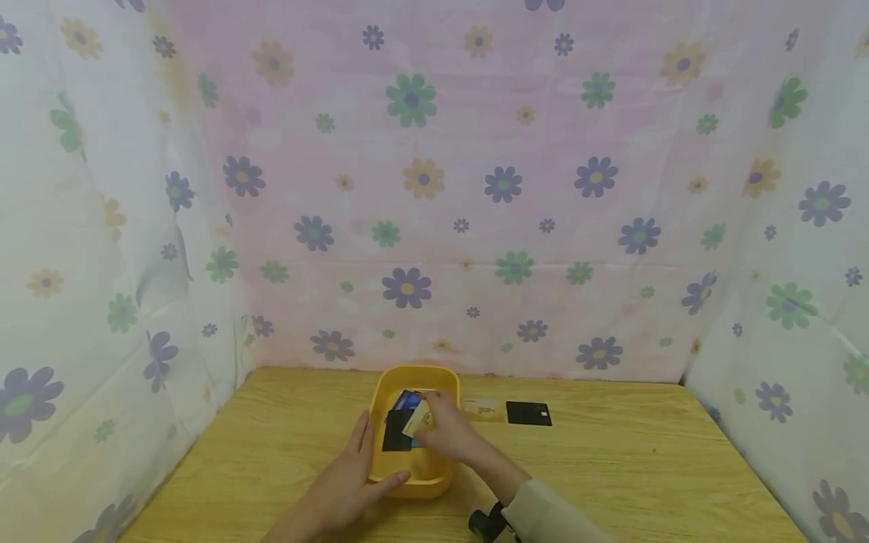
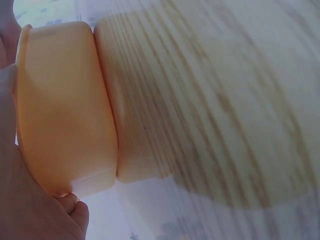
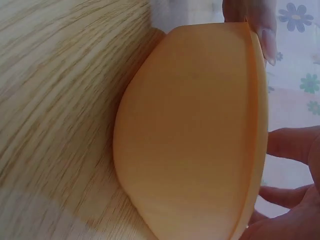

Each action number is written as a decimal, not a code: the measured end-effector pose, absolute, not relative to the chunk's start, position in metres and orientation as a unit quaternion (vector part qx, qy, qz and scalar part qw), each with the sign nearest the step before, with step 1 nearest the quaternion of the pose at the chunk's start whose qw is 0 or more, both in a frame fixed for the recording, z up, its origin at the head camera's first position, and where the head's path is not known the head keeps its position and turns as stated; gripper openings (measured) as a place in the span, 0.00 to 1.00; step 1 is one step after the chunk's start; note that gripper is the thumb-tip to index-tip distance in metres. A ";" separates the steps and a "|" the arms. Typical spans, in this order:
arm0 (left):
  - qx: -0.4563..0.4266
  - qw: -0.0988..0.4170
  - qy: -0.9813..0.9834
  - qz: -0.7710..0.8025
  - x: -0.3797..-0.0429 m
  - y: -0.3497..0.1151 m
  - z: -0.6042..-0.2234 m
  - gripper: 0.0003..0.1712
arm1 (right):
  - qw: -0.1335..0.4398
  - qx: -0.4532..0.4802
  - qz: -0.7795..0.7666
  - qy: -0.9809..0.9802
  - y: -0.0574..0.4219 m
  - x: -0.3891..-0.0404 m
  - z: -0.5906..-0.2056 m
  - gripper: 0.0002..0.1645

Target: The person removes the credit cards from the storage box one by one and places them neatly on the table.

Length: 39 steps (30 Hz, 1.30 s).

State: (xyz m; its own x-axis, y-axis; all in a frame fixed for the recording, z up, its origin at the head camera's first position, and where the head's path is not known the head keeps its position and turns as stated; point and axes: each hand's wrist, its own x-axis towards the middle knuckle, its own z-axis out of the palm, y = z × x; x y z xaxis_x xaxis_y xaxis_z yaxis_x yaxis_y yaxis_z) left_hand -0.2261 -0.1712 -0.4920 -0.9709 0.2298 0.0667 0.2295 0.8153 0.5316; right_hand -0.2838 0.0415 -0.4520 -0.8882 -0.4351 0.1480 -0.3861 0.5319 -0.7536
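Note:
A yellow plastic bin (image 1: 416, 490) stands on the wooden table in the head view. At its near left corner my left hand (image 1: 339, 483) grips it, thumb over the rim and fingers along the outside wall. Inside the bin, my right hand (image 1: 448, 431) pinches a cream card (image 1: 417, 419) between thumb and fingers. Under and beside that card lie a black card (image 1: 395, 433) and a blue card (image 1: 407, 400), partly covered. In the right wrist view the bin's side wall (image 3: 190, 125) hides the cards, and the right hand's fingers (image 3: 292, 145) show beyond the rim.
Right of the bin, a black card (image 1: 527, 413) and a pale card (image 1: 479, 409) lie on the table (image 1: 611, 460). A small dark object (image 1: 486, 523) is by the right sleeve. Flower-printed curtains (image 1: 462, 249) enclose the table at the back and both sides.

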 end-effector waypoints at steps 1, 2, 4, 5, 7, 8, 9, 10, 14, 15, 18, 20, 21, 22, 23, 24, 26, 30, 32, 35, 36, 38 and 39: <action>0.121 0.001 0.953 0.278 -0.226 -0.171 -0.493 0.69 | 0.029 -0.226 -0.424 0.877 0.039 -0.285 -0.453 0.41; 0.121 0.003 0.953 0.279 -0.227 -0.171 -0.493 0.69 | 0.030 -0.217 -0.425 0.878 0.036 -0.287 -0.453 0.41; 0.120 0.006 0.953 0.279 -0.227 -0.171 -0.494 0.69 | 0.026 -0.202 -0.423 0.883 0.032 -0.290 -0.454 0.42; 0.119 0.007 0.953 0.279 -0.227 -0.171 -0.494 0.69 | 0.023 -0.195 -0.421 0.886 0.031 -0.292 -0.454 0.42; 0.118 0.009 0.953 0.279 -0.226 -0.170 -0.495 0.69 | 0.019 -0.183 -0.417 0.890 0.028 -0.295 -0.456 0.43; 0.117 0.010 0.953 0.279 -0.226 -0.170 -0.495 0.70 | 0.019 -0.178 -0.418 0.891 0.026 -0.296 -0.457 0.44; 0.117 0.010 0.953 0.279 -0.226 -0.170 -0.495 0.70 | 0.020 -0.172 -0.421 0.891 0.025 -0.297 -0.458 0.45; 0.116 0.010 0.953 0.279 -0.226 -0.170 -0.495 0.70 | 0.021 -0.167 -0.422 0.891 0.024 -0.298 -0.459 0.46; 0.115 0.011 0.954 0.278 -0.226 -0.169 -0.496 0.70 | 0.030 -0.143 -0.434 0.889 0.021 -0.302 -0.460 0.49; 0.114 0.011 0.954 0.278 -0.226 -0.169 -0.495 0.70 | 0.033 -0.137 -0.432 0.891 0.020 -0.303 -0.460 0.50; 0.113 0.010 0.954 0.276 -0.226 -0.170 -0.495 0.70 | 0.039 -0.126 -0.423 0.896 0.017 -0.305 -0.460 0.49; 0.114 0.008 0.955 0.275 -0.226 -0.170 -0.495 0.70 | 0.047 -0.118 -0.415 0.901 0.015 -0.307 -0.461 0.50; 0.115 0.006 0.955 0.275 -0.226 -0.170 -0.494 0.70 | 0.051 -0.114 -0.413 0.902 0.014 -0.308 -0.462 0.50; 0.116 0.005 0.955 0.275 -0.226 -0.171 -0.494 0.70 | 0.054 -0.111 -0.411 0.903 0.013 -0.309 -0.463 0.49; 0.117 0.004 0.955 0.274 -0.226 -0.171 -0.494 0.70 | 0.056 -0.107 -0.403 0.907 0.012 -0.310 -0.465 0.48; 0.119 0.003 0.955 0.273 -0.226 -0.171 -0.494 0.69 | 0.058 -0.105 -0.393 0.912 0.011 -0.311 -0.467 0.47; 0.120 0.001 0.954 0.274 -0.226 -0.170 -0.494 0.69 | 0.054 -0.106 -0.371 0.921 0.009 -0.313 -0.471 0.43; 0.123 -0.003 0.953 0.276 -0.225 -0.169 -0.494 0.68 | 0.033 -0.117 -0.322 0.939 0.006 -0.313 -0.479 0.33; 0.125 -0.007 0.952 0.278 -0.225 -0.169 -0.493 0.68 | 0.022 -0.119 -0.316 0.941 0.004 -0.312 -0.480 0.28; 0.128 -0.009 0.952 0.279 -0.224 -0.169 -0.492 0.67 | 0.014 -0.116 -0.319 0.941 0.003 -0.310 -0.480 0.25; 0.127 -0.007 0.952 0.279 -0.224 -0.169 -0.491 0.67 | 0.012 -0.116 -0.323 0.939 0.003 -0.309 -0.479 0.24; 0.127 -0.005 0.952 0.280 -0.225 -0.169 -0.491 0.67 | 0.008 -0.117 -0.329 0.937 0.003 -0.309 -0.479 0.24; 0.126 -0.003 0.951 0.281 -0.225 -0.170 -0.491 0.67 | 0.007 -0.117 -0.332 0.936 0.003 -0.308 -0.479 0.24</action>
